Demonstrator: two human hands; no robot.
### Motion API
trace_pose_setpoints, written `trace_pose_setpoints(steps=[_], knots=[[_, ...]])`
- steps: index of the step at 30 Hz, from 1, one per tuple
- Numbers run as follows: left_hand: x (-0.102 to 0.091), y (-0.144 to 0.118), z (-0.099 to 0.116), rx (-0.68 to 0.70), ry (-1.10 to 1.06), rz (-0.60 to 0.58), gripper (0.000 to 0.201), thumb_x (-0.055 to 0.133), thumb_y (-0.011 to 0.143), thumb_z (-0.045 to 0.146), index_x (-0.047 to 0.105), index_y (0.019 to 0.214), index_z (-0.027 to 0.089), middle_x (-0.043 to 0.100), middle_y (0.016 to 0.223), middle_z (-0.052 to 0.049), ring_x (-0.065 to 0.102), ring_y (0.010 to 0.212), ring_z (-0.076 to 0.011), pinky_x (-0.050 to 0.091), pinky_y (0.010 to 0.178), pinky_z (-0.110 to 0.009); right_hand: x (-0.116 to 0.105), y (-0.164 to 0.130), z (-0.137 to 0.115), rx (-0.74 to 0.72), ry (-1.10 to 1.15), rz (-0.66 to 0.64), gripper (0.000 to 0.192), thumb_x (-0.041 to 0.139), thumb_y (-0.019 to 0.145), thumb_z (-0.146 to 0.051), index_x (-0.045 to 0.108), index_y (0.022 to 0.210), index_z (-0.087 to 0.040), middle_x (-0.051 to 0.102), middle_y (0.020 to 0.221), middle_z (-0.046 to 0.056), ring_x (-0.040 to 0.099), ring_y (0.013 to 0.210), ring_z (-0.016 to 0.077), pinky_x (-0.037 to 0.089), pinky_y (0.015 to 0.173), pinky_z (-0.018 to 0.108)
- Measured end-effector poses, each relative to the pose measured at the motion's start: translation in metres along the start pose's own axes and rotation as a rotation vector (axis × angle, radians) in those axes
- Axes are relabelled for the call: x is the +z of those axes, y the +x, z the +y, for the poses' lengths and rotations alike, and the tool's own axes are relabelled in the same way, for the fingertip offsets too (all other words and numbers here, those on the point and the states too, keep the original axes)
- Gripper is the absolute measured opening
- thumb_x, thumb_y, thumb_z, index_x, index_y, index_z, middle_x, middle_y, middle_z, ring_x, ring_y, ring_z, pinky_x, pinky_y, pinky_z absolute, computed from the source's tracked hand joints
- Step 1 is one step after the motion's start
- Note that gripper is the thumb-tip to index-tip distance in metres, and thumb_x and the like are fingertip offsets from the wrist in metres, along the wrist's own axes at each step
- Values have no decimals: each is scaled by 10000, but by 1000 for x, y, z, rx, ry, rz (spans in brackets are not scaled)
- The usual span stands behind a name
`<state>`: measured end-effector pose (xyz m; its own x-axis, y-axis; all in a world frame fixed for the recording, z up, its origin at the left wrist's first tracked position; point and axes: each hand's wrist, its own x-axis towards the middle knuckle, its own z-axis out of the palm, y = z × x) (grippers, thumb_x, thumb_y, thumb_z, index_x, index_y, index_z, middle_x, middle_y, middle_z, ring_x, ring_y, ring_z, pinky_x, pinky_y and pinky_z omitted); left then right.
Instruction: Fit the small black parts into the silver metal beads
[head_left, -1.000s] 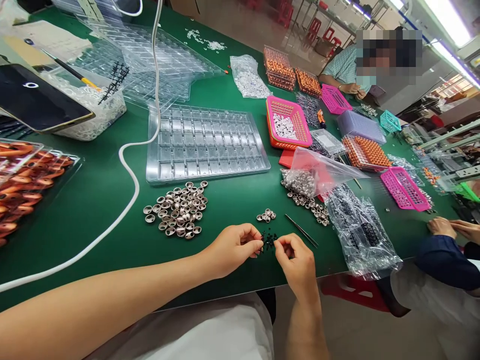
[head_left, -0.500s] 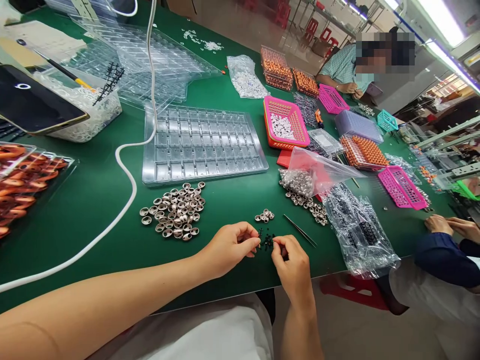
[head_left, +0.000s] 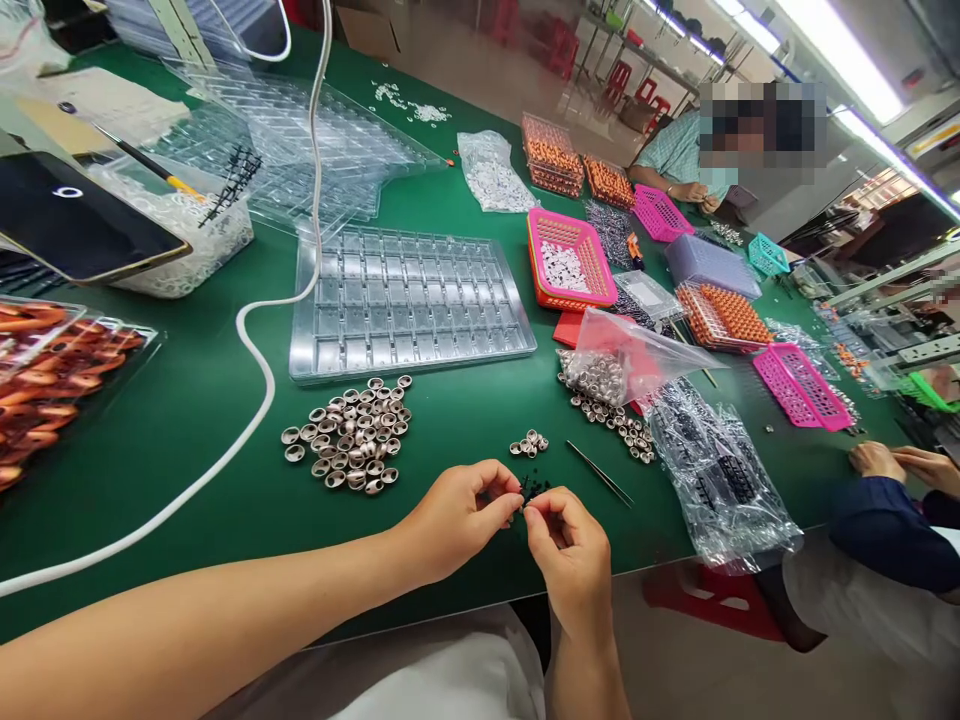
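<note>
My left hand (head_left: 469,510) and my right hand (head_left: 570,545) meet fingertip to fingertip above the green table, both closed in a pinch. Whatever sits between the fingertips is hidden or too small to name. Just behind them lies a small heap of tiny black plastic pieces (head_left: 535,488). A little cluster of silver metal rings (head_left: 529,443) rests beyond that heap. To the right of my right hand lie metal tweezers (head_left: 600,473). A larger pile of silver rings (head_left: 352,437) spreads out to the left of my left hand.
A clear compartment tray (head_left: 412,300) lies behind the rings, with a white cable (head_left: 259,350) along its left. Right of centre are a pink basket (head_left: 574,255) of white pieces and a plastic bag (head_left: 720,480) of black parts. Co-workers' hands (head_left: 877,462) rest at the right.
My right hand has moved left, so its fingertips now meet those of my left hand. The camera view has shifted slightly; the parts on the table lie as before.
</note>
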<state>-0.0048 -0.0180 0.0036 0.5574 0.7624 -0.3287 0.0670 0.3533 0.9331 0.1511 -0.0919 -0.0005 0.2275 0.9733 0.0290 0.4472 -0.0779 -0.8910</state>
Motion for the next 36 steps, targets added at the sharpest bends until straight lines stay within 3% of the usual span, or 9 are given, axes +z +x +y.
trace_pose_setpoints(steps=[5,11,16,20,23,26,29,36], knots=[[-1,-1,1,20,8,-39,201,606,809,375,588,830,176,612,757,-15,598,710,-172,502,698,-299,-3,2,1,44,57,-28,167,598,896,-298,630,763,-202,557,694,-20,489,593,106,399,528,212],[-2,0,3,-27,-57,-113,189,622,778,354,560,815,179,589,746,4,576,692,-151,494,693,-284,-4,5,11,158,281,-144,193,643,880,-330,618,744,-195,514,660,-32,418,566,96,349,515,219],[-2,1,0,-36,-78,-179,188,621,782,345,561,823,172,581,749,7,569,698,-147,481,700,-287,-5,7,22,110,455,-242,222,674,850,-368,621,725,-193,534,667,-8,451,605,119,388,561,249],[-4,4,-2,-42,-60,-115,153,606,794,317,532,814,184,579,745,10,570,706,-149,492,707,-290,-11,7,23,72,474,-291,285,714,793,-418,596,657,-196,532,632,2,474,598,137,391,549,268],[-5,6,-3,-30,-48,-87,150,598,813,324,540,826,186,598,762,-1,596,749,-169,510,745,-312,-19,9,19,54,318,-209,219,660,858,-343,607,700,-201,538,670,-5,457,587,118,359,526,250],[-5,6,-3,-20,-26,-69,148,601,825,325,555,830,184,622,767,-10,620,755,-176,514,752,-318,-23,12,19,-6,-39,-76,178,602,908,-285,624,749,-207,556,707,-14,454,583,106,365,536,241],[-4,4,-3,-32,-49,-62,137,610,828,308,565,831,178,642,769,-14,628,743,-166,528,748,-307,-23,13,23,-106,-286,-43,160,578,932,-262,637,792,-213,592,737,-14,473,590,106,395,577,245],[-3,6,-2,-86,-141,-4,138,644,823,284,584,834,160,639,757,-6,649,748,-163,570,702,-292,-19,13,34,-235,-427,-19,145,537,957,-200,637,853,-213,609,765,-5,521,623,114,414,601,248]])
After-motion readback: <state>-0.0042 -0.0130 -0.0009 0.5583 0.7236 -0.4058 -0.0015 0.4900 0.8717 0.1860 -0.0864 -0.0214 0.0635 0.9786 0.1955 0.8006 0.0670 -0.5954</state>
